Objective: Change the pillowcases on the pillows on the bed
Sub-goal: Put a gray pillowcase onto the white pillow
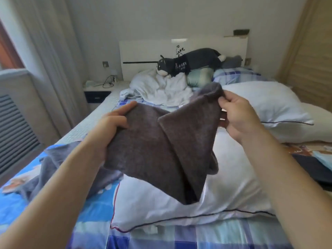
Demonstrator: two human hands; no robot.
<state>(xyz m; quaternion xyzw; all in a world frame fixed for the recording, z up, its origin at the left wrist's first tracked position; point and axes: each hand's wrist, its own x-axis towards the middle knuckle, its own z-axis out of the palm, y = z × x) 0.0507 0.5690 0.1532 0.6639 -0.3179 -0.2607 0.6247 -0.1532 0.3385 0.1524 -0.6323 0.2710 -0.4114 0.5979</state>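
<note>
I hold a folded grey-brown pillowcase (158, 141) up in the air over the bed. My left hand (109, 123) grips its left edge, thumb on top. At the upper right corner my right hand (237, 114) pinches the cloth. Directly beneath lies a bare white pillow (179, 203) with dark piping. A second white pillow (265, 103) rests further back on the right. Another grey cloth (53, 169) lies crumpled on the bed at the left.
The bed has a blue checked sheet (179, 238). A crumpled white cover (161, 87), a dark plush toy (190, 62) and a green pillow (199, 76) sit near the headboard (143, 51). A nightstand (97, 90) stands at the left, a radiator cover (16, 126) nearer.
</note>
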